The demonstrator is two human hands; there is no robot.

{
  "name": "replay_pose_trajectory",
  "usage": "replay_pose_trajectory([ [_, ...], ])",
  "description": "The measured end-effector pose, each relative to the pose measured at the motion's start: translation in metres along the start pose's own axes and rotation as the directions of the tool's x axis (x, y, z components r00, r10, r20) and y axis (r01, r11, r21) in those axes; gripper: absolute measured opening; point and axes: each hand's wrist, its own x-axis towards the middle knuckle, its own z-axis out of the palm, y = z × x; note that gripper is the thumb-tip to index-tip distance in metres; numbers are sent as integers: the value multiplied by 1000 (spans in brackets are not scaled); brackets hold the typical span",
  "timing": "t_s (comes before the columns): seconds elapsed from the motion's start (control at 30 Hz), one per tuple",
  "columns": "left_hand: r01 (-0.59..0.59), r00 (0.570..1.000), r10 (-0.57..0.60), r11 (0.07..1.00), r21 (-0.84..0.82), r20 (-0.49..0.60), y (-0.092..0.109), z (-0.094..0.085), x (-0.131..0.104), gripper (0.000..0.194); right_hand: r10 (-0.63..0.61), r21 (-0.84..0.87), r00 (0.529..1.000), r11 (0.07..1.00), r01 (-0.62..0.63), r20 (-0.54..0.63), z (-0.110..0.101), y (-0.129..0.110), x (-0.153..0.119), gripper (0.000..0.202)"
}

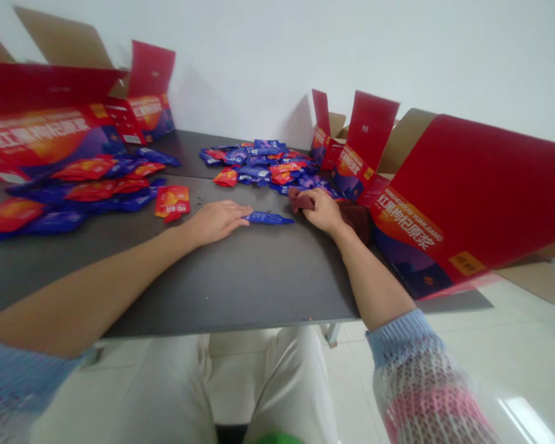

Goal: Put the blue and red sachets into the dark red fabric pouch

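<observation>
Blue sachet (269, 218) lies nearside of the sachet heap (259, 161), its end touched by the left hand (216, 222), fingers extended; grip cannot be told. Right hand (324, 210), beside the heap, grasps brown cloth (300, 200).

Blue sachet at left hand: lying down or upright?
Lying down: the blue sachet stretches lengthwise along the dark table, with the left hand at one end. Whether it's sealed: cannot tell.

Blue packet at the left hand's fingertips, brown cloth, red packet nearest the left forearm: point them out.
Blue packet (271, 218): head view, middle of its exposed length.
Brown cloth (300, 200): head view, bunched end.
Red packet (172, 198): head view, printed front.
</observation>
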Motion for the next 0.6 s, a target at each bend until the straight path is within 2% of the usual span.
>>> replay_pose_trajectory([
  [0.07, 107, 989, -113, 992, -62, -98, -1, 2, -1, 58, -2, 37, 990, 999, 7, -141, 0, -12, 1, 38],
  [0.17, 289, 920, -346, 916, -276, -186, -10, 7, 1, 56, -13, 64, 956, 997, 33, -292, -8, -30, 1, 44],
  [0.23, 351, 872, -465, 812, -467, -152, -18, 11, 5, 54, 3, 72, 934, 997, 24, -356, -13, -40, -1, 48],
  [0.3, 401, 828, -556, 676, -618, -72, -25, 13, 10, 48, -4, 73, 926, 997, 34, -377, -13, -50, -4, 51],
  [0.37, 442, 774, -633, 542, -715, -1, -26, 12, 14, 37, -73, 46, 941, 995, 93, -329, -6, -63, -6, 51],
  [0.43, 441, 745, -666, 455, -773, 33, -23, 10, 16, 29, -197, -1, 958, 980, 201, -209, 5, -78, -6, 51],
  [0.53, 418, 767, -639, 436, -797, 53, -13, 7, 16, 30, -363, -77, 932, 928, 363, 17, 22, -95, -1, 49],
  [0.6, 420, 785, -616, 445, -791, 70, -7, 5, 14, 33, -388, -135, 911, 904, 406, 142, 26, -97, 3, 47],
])
